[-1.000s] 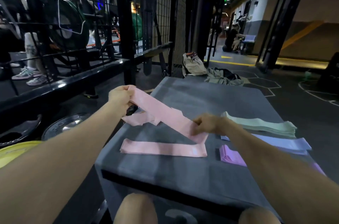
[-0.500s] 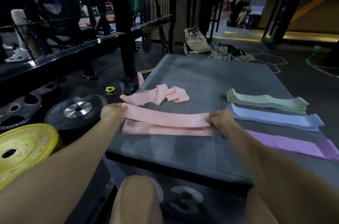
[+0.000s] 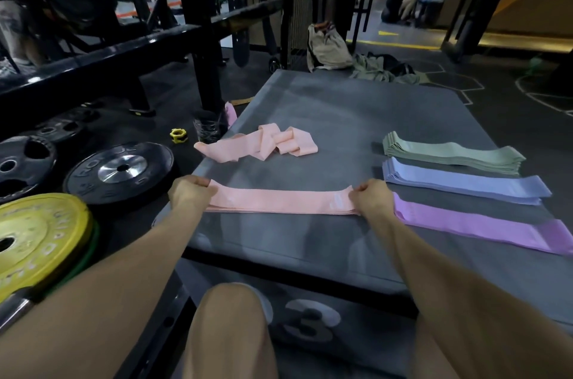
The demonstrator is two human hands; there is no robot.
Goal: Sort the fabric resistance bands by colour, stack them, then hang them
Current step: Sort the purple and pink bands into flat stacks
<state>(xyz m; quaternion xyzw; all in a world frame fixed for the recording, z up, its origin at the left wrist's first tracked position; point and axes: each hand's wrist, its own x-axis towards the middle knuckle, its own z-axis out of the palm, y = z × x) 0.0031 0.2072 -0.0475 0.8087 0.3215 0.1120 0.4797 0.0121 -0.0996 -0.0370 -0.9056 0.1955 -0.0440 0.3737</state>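
Now you are in the stacking step, working on the pink pile. Your left hand (image 3: 190,194) pinches one end of the pink band (image 3: 279,201) and your right hand (image 3: 370,195) pinches the other, fingers curled over the fabric at both ends. The band lies stretched flat between your hands on a low pink stack resting on the grey desk (image 3: 341,118), near its front edge.

Beyond your hands, further from you, a loose heap of pink bands (image 3: 263,146) lies twisted and unsorted; one end droops over the desk edge beyond your left hand. Off to the side of your right hand sit three finished piles: the purple stack (image 3: 483,225) just beside that hand, the blue stack (image 3: 465,185) beyond it, and the green stack (image 3: 452,155) furthest away.

By my judgement, the next move calls for squaring the band's edges on the pile, letting go, then reaching forward to untangle another from the heap. Hanging has not yet begun.

No container is in view; the bands lie bare on the desk. Weight plates (image 3: 121,169) lie on the floor outside your left hand.
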